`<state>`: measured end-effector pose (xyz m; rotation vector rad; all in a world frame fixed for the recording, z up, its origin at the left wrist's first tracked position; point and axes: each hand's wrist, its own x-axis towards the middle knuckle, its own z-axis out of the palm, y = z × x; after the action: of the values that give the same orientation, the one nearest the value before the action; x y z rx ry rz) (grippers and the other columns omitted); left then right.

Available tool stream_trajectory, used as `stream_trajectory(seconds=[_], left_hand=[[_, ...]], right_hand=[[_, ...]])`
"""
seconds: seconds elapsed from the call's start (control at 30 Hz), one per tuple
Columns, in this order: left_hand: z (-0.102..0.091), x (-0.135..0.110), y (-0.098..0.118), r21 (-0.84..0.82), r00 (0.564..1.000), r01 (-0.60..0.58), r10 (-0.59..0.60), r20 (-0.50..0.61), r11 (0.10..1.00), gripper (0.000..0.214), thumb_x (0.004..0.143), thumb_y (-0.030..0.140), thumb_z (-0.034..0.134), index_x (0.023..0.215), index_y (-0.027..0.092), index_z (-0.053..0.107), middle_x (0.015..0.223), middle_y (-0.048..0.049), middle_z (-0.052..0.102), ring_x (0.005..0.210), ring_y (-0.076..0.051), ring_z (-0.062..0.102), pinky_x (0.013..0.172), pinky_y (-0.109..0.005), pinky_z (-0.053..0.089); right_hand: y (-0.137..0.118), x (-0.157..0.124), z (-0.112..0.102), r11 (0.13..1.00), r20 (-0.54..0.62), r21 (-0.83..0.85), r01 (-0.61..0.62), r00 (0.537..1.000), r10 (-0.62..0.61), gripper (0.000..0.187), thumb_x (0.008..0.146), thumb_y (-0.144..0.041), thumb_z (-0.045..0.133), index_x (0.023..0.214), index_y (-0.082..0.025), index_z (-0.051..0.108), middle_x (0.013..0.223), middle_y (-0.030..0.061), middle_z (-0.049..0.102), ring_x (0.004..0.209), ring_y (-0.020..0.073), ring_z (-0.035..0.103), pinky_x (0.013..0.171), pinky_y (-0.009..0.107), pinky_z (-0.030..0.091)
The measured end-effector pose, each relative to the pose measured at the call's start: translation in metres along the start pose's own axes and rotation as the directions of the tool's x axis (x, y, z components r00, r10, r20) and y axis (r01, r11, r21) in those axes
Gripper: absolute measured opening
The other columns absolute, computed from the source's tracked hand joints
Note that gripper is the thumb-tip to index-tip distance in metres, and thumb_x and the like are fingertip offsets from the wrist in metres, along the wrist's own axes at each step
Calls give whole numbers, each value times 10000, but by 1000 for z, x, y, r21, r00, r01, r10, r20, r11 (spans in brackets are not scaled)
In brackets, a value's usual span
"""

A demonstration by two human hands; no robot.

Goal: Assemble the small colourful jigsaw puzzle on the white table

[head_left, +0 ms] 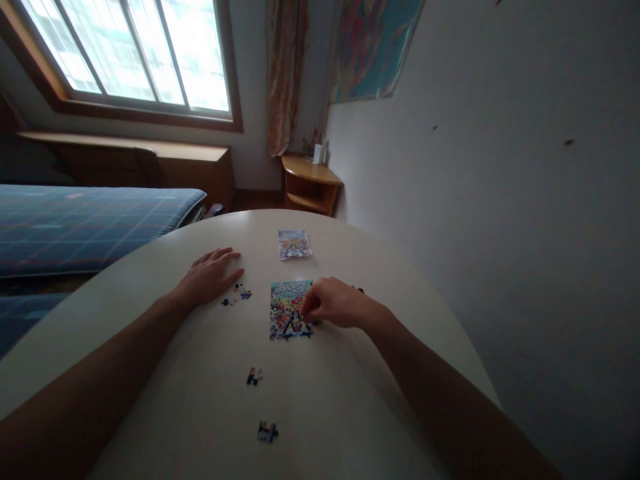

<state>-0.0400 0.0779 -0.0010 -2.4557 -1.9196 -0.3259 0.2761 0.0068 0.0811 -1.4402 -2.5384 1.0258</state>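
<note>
A partly assembled jigsaw puzzle (287, 307) with a colourful crowded picture lies flat on the white table (210, 400). Over its right side is my right hand (335, 301), fingers pinched together with the tips down at the puzzle; whatever they hold, if anything, is hidden. My left hand (213, 272) rests on the tabletop to the left, fingers spread. Close below it lie several loose puzzle pieces (243, 291). Nearer to me are a single piece (254, 376) and another loose piece (267, 432). Beyond the puzzle lies a small picture sheet (294, 245) with a similar print.
A dark piece (358, 289) shows just behind my right hand. To the left stands a bed with a blue plaid mattress (90, 223). A wooden corner shelf (313, 172) is past the table's far edge, and a white wall (480, 187) runs along the right.
</note>
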Motion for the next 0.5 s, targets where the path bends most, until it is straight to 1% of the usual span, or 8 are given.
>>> stream_trajectory(seconds=[0.17, 0.33, 0.5], left_hand=[[-2, -1, 1, 1, 1000, 5, -5, -2, 1000, 610, 910, 574, 330, 1387, 231, 496, 1508, -79, 426, 1372, -320, 412, 1140, -500, 317], [-1, -1, 1, -3, 1000, -8, 8, -22, 1000, 598, 913, 568, 335, 1368, 224, 515, 1497, -85, 440, 1363, -315, 421, 1138, -486, 322], [-1, 0, 1, 6, 1000, -8, 8, -19, 1000, 604, 913, 561, 334, 1379, 218, 506, 1495, -88, 442, 1358, -308, 426, 1141, -476, 316]], right_hand=[[6, 3, 0, 999, 6, 13, 30, 1000, -30, 210, 784, -81, 671, 940, -156, 792, 880, 46, 770, 751, 124, 674, 681, 198, 463], [8, 4, 1, 997, 42, 23, 74, 996, -75, 224, 788, -89, 661, 955, -160, 792, 863, 37, 768, 743, 122, 670, 675, 193, 462], [4, 3, 3, 999, 36, 4, 44, 998, -44, 227, 776, -77, 663, 946, -157, 791, 853, 38, 765, 745, 125, 671, 677, 191, 460]])
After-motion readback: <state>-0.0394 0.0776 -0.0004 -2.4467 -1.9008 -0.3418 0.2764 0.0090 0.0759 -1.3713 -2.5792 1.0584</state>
